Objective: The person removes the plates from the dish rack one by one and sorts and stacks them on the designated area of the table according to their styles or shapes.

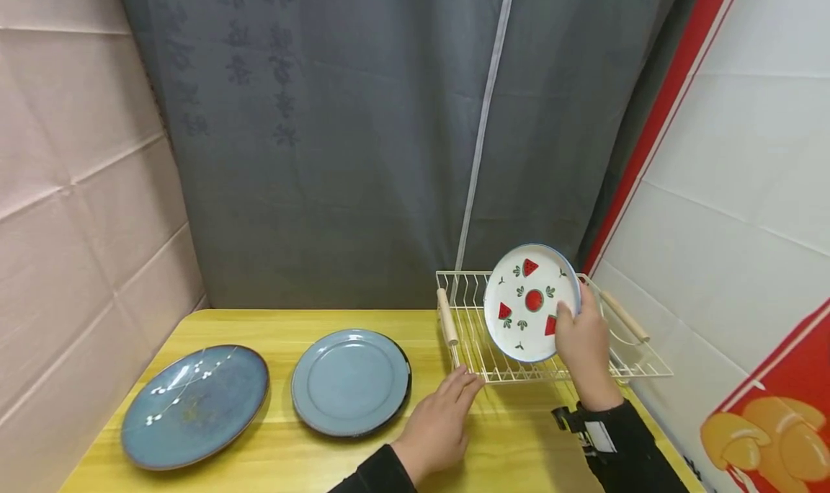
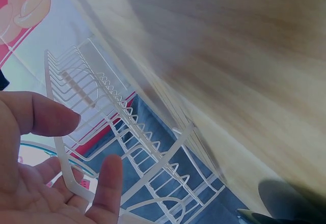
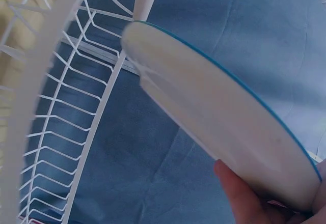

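Note:
My right hand (image 1: 583, 345) grips a white plate (image 1: 528, 309) by its right edge, thumb over the front face. The plate has a blue rim and red watermelon pictures, and it is tilted up above a cream wire dish rack (image 1: 462, 316). From the right wrist view, the plate's underside (image 3: 219, 112) shows beside the rack wires (image 3: 94, 127). My left hand (image 1: 441, 421) is at the rack's front left corner, fingers extended and fingertips at the front rail. In the left wrist view its thumb (image 2: 53, 114) stands apart from the fingers.
Left of the rack lies a round grey-blue plate (image 1: 350, 385) with a dark edge below it. A larger blue plate with a white branch pattern (image 1: 201, 406) lies farther left on the yellow wood-grain table (image 1: 272, 446). A grey curtain (image 1: 337, 154) hangs behind.

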`<state>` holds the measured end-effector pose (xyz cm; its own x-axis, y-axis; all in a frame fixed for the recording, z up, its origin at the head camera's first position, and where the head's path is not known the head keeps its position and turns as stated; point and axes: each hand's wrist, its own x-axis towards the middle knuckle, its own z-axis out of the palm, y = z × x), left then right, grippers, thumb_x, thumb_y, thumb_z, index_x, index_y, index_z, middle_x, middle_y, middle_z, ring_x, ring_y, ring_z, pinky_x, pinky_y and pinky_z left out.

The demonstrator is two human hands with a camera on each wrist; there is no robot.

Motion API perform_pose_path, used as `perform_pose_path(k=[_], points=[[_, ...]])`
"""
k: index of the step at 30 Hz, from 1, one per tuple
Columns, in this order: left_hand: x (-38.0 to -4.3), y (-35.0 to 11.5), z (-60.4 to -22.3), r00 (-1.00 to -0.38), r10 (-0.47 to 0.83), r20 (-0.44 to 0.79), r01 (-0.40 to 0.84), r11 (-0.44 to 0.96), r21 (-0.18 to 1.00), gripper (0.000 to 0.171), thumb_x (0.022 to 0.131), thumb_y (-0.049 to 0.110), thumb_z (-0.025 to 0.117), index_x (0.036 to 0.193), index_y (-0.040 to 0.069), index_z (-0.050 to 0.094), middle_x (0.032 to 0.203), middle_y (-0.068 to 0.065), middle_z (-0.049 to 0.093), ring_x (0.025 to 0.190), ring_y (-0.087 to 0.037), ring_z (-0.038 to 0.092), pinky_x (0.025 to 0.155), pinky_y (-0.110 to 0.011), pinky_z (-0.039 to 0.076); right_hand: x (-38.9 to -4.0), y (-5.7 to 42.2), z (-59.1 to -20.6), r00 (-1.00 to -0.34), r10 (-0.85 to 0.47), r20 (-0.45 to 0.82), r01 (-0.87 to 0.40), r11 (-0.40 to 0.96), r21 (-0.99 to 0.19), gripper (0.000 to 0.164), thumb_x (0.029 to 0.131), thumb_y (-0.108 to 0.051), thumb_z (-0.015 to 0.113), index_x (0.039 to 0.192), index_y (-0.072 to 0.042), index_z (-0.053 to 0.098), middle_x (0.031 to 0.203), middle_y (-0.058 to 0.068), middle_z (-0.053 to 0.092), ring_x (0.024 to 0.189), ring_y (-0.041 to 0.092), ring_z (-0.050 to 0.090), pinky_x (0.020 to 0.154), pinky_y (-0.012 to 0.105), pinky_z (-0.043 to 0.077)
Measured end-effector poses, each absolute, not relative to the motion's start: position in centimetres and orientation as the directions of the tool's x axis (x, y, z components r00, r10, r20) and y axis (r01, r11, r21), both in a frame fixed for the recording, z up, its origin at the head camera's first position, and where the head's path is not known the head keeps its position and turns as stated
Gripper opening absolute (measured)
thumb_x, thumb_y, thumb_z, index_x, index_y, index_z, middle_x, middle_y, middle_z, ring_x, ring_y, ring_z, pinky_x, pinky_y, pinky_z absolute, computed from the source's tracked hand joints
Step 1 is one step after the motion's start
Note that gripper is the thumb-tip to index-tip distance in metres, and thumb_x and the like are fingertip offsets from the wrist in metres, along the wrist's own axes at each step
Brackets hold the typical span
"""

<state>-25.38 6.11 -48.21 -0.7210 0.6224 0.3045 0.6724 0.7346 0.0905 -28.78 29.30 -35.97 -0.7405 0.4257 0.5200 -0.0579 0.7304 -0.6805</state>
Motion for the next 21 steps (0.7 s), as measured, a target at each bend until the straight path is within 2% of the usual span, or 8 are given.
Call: perform_pose_path(k=[3,5,8,10,12,16,19,21], points=[[-25.4,6.1,-48.1,-0.723,0.621,0.301,0.671,0.735,0.095,0.087,0.076,0.017,0.069,0.152,0.022,0.027,0.156,0.003,0.034,0.149,-0.018,0.025,0.103,-0.031,0.049,-28.1,29.2,-36.5,-0.717,0.424,0.554,-0.103,0.720,-0.686,0.046,0.097,-0.014,0.051,0.142,-0.007,0.043,0.118,0.030,0.062,0.090,0.045,0.065,0.071,0.054,0.055],[-25.3,6.1,-48.0,-0.724,0.621,0.301,0.671,0.735,0.098,0.087,0.076,0.017,0.070,0.152,0.022,0.028,0.156,0.003,0.034,0.149,-0.018,0.025,0.104,-0.032,0.049,-27.6,29.2,-36.9,-0.695,0.426,0.579,-0.128,0.719,-0.683,0.044,0.096,-0.012,0.053,0.139,-0.006,0.046,0.116,0.028,0.063,0.091,0.043,0.065,0.072,0.051,0.054],[-25.3,6.2,-48.1,-0.720,0.625,0.302,0.675,0.731,0.098,0.086,0.077,0.017,0.069,0.152,0.022,0.028,0.156,0.003,0.034,0.149,-0.019,0.025,0.103,-0.032,0.050,-26.8,29.2,-37.3,-0.673,0.435,0.598,-0.146,0.715,-0.684,0.041,0.095,-0.011,0.054,0.136,-0.005,0.049,0.112,0.027,0.065,0.086,0.038,0.065,0.066,0.035,0.054],[-25.3,6.2,-48.2,-0.718,0.627,0.303,0.678,0.728,0.101,0.085,0.077,0.017,0.068,0.152,0.022,0.028,0.156,0.003,0.034,0.150,-0.019,0.025,0.103,-0.033,0.050,-26.3,29.2,-37.6,-0.664,0.453,0.595,-0.141,0.705,-0.695,0.042,0.095,-0.011,0.055,0.136,-0.005,0.049,0.111,0.025,0.066,0.082,0.030,0.065,0.062,0.021,0.049],[-25.3,6.2,-48.2,-0.718,0.626,0.306,0.679,0.727,0.107,0.085,0.078,0.018,0.068,0.152,0.021,0.028,0.156,0.003,0.034,0.150,-0.019,0.025,0.103,-0.033,0.050,-25.8,29.2,-37.8,-0.659,0.476,0.582,-0.136,0.685,-0.715,0.042,0.095,-0.013,0.056,0.136,-0.006,0.050,0.111,0.024,0.067,0.080,0.014,0.062,0.061,0.010,0.042],[-25.4,6.1,-48.3,-0.725,0.618,0.303,0.673,0.729,0.124,0.084,0.078,0.020,0.068,0.152,0.021,0.028,0.157,0.004,0.033,0.149,-0.019,0.025,0.105,-0.036,0.048,-25.1,29.1,-38.5,-0.646,0.521,0.558,-0.152,0.629,-0.763,0.045,0.095,-0.014,0.056,0.139,-0.006,0.048,0.119,0.023,0.064,0.083,-0.014,0.047,0.068,-0.003,0.034],[-25.4,6.1,-48.2,-0.731,0.614,0.299,0.669,0.730,0.137,0.083,0.079,0.019,0.067,0.152,0.022,0.029,0.157,0.004,0.033,0.149,-0.019,0.026,0.106,-0.037,0.048,-24.5,29.0,-39.1,-0.644,0.536,0.546,-0.183,0.585,-0.790,0.047,0.096,-0.014,0.055,0.141,-0.006,0.046,0.126,0.023,0.061,0.086,-0.020,0.044,0.071,-0.006,0.034],[-25.4,6.1,-48.0,-0.731,0.614,0.299,0.671,0.727,0.147,0.080,0.080,0.019,0.066,0.151,0.022,0.030,0.156,0.004,0.035,0.149,-0.019,0.027,0.105,-0.038,0.049,-24.1,28.9,-39.5,-0.645,0.547,0.534,-0.204,0.551,-0.809,0.047,0.096,-0.013,0.055,0.142,-0.006,0.045,0.128,0.023,0.060,0.088,-0.019,0.046,0.070,-0.006,0.038]])
